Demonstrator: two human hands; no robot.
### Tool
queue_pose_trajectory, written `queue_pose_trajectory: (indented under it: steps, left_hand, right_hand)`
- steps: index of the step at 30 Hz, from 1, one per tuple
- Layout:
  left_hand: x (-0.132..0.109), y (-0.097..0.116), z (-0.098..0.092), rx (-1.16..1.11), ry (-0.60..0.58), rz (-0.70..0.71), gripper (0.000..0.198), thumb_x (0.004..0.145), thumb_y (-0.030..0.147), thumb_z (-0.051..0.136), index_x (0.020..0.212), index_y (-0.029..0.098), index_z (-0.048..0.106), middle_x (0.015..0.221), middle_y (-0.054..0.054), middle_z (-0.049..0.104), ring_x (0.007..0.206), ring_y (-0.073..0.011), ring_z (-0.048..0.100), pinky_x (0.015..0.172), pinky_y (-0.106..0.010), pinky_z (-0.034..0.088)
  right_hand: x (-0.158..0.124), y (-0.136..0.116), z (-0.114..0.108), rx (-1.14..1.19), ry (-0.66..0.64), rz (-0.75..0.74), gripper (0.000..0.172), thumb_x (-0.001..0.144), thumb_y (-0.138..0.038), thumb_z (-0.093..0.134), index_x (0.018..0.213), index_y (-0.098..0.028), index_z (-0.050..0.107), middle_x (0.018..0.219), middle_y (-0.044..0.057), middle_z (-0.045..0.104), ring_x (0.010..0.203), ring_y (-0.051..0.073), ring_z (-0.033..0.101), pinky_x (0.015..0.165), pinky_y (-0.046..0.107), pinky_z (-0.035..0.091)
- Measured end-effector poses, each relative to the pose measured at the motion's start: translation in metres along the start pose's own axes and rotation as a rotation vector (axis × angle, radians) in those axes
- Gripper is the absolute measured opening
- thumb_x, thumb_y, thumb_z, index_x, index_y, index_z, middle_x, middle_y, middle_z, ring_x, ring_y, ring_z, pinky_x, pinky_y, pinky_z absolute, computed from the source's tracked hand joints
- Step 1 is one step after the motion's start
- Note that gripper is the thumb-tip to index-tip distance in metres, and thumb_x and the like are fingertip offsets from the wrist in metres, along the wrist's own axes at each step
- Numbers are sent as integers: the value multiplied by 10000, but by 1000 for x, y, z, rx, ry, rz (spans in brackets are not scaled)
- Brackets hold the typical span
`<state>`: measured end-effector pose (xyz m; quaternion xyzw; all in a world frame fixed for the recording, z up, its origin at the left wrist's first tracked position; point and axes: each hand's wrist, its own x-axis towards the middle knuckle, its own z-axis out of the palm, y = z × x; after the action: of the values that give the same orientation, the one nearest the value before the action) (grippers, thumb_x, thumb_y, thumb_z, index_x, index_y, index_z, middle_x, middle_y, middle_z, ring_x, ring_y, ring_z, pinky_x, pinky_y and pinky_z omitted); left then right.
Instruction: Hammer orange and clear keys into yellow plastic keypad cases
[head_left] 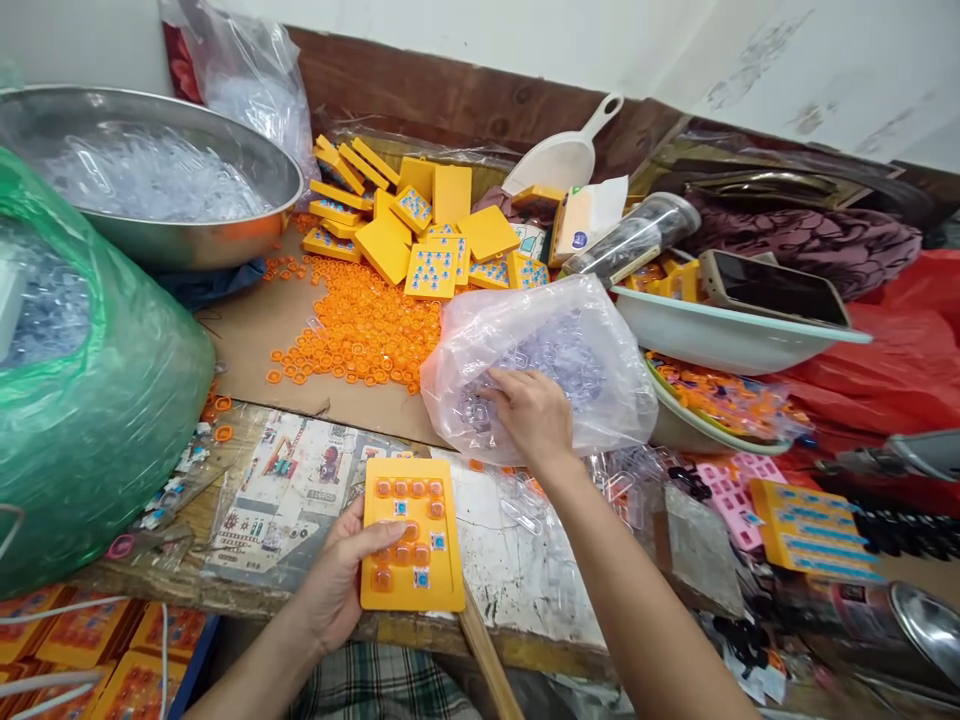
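My left hand (341, 580) grips a flat yellow plastic board (411, 535) by its left edge, thumb on top; the board has several orange caps and a few blue squares set in its face. My right hand (529, 412) reaches into a clear plastic bag (585, 350) of small transparent pieces, fingers curled down among them. What the fingers hold is hidden. A loose pile of orange rings (360, 330) lies on brown cardboard just behind the board.
A heap of yellow boards (420, 225) sits at the back. A steel bowl (225, 240) of clear pieces and a green bag (97, 400) stand left. White bowls (712, 345), a phone (772, 288), a scoop (562, 160) and more yellow and pink boards (814, 525) crowd the right.
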<state>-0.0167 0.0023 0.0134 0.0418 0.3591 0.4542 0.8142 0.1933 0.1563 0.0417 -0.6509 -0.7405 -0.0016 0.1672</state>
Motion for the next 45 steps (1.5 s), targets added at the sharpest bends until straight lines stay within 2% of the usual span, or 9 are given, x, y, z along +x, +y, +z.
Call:
queue_pose_trajectory:
  steps: [3, 8, 12, 15, 19, 27, 33, 37, 45]
  left_hand:
    - [0, -2, 3, -23, 12, 12, 635, 689, 140, 745, 1258, 133, 464, 1121, -162, 677, 956, -292, 681, 858, -421, 548]
    - [0, -8, 9, -51, 19, 5, 650, 679, 131, 748, 1264, 135, 464, 1100, -155, 686, 947, -294, 684, 853, -420, 550]
    - [-5, -9, 12, -70, 53, 41, 587, 695, 134, 736, 1226, 140, 485, 1104, -150, 683, 929, -278, 686, 832, -412, 557]
    - [-10, -7, 15, -73, 117, 103, 548, 704, 149, 736, 1195, 161, 494, 1102, -122, 684, 888, -245, 690, 810, -401, 565]
    - [-12, -8, 17, -30, 131, 227, 528, 711, 191, 743, 1171, 178, 484, 1057, -96, 696, 887, -221, 685, 812, -363, 559]
    - [-15, -34, 6, 161, 169, 459, 458, 702, 236, 760, 1092, 186, 525, 1001, -61, 712, 870, -199, 682, 806, -293, 549]
    - [-36, -35, 10, 206, 201, 543, 414, 714, 306, 740, 1051, 158, 550, 992, -106, 714, 901, -247, 683, 829, -327, 547]
    - [-42, -38, 7, 406, 384, 571, 495, 629, 284, 802, 1027, 161, 535, 945, -89, 716, 822, -216, 693, 772, -283, 558]
    - [-42, -51, -2, 652, 665, 664, 477, 490, 305, 857, 849, 177, 571, 770, -50, 705, 660, -199, 675, 629, -269, 564]
  right_hand:
    - [-11, 7, -2, 109, 81, 21, 204, 834, -171, 538, 964, -177, 695, 1115, 100, 676, 1002, 243, 612, 873, 373, 444]
    - [-13, 12, -3, 359, 248, 101, 103, 801, -235, 571, 785, -195, 664, 909, 53, 709, 947, 239, 639, 882, 401, 466]
    - [-27, -7, -18, 587, 339, 180, 280, 817, -382, 606, 1018, -189, 635, 920, 64, 715, 881, 214, 667, 823, 397, 521]
    - [-67, -32, -31, 765, 193, 204, 350, 780, -419, 665, 1051, -198, 663, 847, 52, 718, 716, 181, 677, 641, 327, 561]
    - [-129, -60, -25, 1151, -177, 430, 278, 696, -386, 755, 913, -212, 742, 749, 28, 689, 690, 169, 630, 646, 311, 542]
    - [-166, -76, 6, 1108, 39, 342, 157, 745, -255, 718, 898, -261, 754, 776, 22, 649, 800, 171, 605, 752, 310, 514]
    - [-174, -82, 8, 1468, -48, 612, 158, 637, -272, 809, 778, -245, 742, 1216, 63, 608, 1021, 222, 627, 809, 338, 545]
    - [-174, -82, 8, 1587, -230, 760, 257, 511, -274, 877, 681, -195, 702, 1035, 73, 698, 904, 233, 676, 774, 335, 556]
    - [-183, -100, 6, 1600, -192, 622, 454, 619, -356, 802, 941, -292, 487, 882, -12, 703, 811, 209, 698, 728, 349, 565]
